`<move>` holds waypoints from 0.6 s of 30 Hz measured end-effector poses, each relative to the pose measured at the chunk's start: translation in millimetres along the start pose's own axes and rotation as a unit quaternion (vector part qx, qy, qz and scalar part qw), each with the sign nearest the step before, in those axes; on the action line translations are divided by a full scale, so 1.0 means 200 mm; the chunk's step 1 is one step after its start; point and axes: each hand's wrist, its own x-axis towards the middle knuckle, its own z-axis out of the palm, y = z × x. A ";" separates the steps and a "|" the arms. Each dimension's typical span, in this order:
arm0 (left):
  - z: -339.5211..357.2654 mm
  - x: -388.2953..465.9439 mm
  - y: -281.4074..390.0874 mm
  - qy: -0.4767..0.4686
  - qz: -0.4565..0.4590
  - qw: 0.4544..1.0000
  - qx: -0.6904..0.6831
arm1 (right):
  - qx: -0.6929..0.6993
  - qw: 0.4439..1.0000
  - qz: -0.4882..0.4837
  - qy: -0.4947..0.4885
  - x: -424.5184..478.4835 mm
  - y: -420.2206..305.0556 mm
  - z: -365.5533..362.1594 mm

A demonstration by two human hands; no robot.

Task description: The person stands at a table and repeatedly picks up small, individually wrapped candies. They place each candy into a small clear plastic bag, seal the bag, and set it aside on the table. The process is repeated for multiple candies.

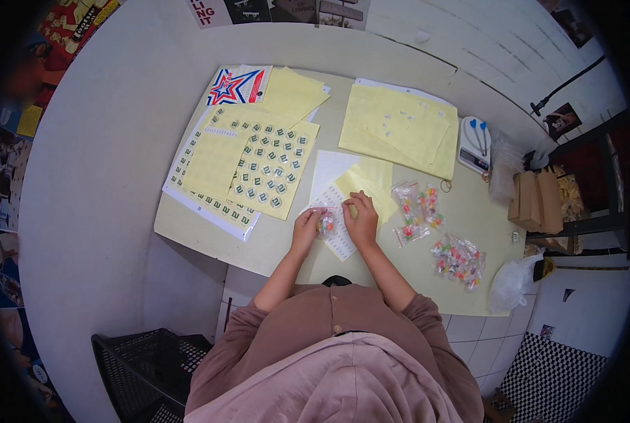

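Observation:
My left hand (307, 228) grips the edge of a small clear zip bag of colourful candies (326, 224) above a white sheet of small printed labels (341, 246). Just right of the bag, my right hand (362, 221) is raised over the sheet with its fingers bent; whether a small label is between the fingertips cannot be told. A yellow backing sheet (386, 198) lies partly beneath the right hand. Several filled candy bags (411, 203) lie to the right, and a larger pile of candy bags (458, 260) sits nearer the table's right front.
Sheets of round stickers (272, 169) cover the table's left side, beside a star-printed packet (235, 87). Yellow sheets (399, 127) lie at the back. A digital scale (474, 145) with blue-handled tools, cardboard boxes (537, 203) and a plastic bag (513, 285) line the right edge. A black chair (145, 370) stands lower left.

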 end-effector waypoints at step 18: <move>0.21 -0.28 0.41 -0.166 0.121 0.978 -0.037 | 0.393 0.911 0.125 0.022 0.08 -0.38 -0.44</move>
